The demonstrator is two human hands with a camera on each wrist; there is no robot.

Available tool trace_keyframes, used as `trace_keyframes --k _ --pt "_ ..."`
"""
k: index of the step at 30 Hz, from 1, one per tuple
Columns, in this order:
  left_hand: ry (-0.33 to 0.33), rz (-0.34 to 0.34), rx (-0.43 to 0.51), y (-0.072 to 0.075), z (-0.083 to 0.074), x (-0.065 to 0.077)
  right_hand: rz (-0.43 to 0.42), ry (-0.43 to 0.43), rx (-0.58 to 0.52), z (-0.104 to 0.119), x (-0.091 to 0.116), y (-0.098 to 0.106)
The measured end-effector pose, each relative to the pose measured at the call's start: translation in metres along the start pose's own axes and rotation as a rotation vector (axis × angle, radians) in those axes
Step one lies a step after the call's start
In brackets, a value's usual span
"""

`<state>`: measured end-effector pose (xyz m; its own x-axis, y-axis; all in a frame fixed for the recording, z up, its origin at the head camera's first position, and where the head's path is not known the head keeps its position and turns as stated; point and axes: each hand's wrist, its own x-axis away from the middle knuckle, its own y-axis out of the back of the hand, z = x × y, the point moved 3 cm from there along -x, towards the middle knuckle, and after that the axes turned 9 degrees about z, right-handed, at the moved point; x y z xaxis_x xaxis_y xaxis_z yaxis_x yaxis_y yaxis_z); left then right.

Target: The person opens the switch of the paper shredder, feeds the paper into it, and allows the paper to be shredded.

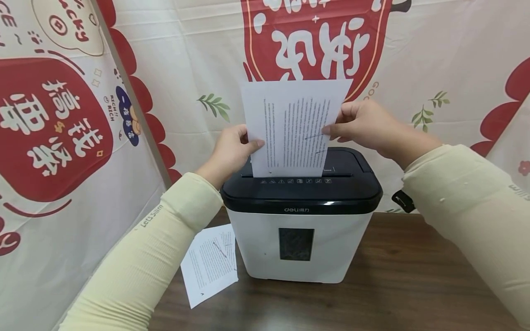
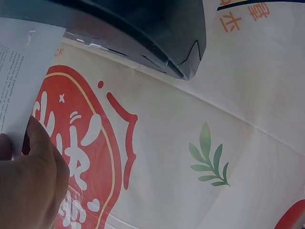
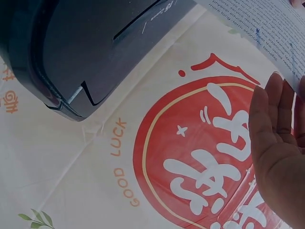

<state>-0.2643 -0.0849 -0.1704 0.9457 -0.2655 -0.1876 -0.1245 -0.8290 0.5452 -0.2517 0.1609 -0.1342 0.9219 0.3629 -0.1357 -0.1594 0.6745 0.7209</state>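
Observation:
A printed sheet of paper stands upright over the paper shredder, its lower edge at the slot in the black lid. My left hand pinches the sheet's left edge between thumb and fingers. On the opposite edge, my right hand pinches it too, thumb on the printed side. The left wrist view shows the left hand on the paper beside the dark lid. In the right wrist view the right hand is at the sheet's edge, its other fingers extended.
A second printed sheet with pen marks lies on the wooden table, left of the shredder. Behind and to the left hang printed cloths with red patterns. A small black object shows near the right sleeve.

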Motion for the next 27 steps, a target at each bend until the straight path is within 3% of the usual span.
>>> trace_keyframes --k 16,27 --pt "-0.015 0.056 -0.013 -0.005 0.018 -0.001 0.037 -0.008 0.063 -0.006 -0.006 -0.012" --pt "0.063 0.089 -0.055 -0.007 0.029 -0.002 0.079 -0.016 0.083 -0.011 -0.007 -0.020"
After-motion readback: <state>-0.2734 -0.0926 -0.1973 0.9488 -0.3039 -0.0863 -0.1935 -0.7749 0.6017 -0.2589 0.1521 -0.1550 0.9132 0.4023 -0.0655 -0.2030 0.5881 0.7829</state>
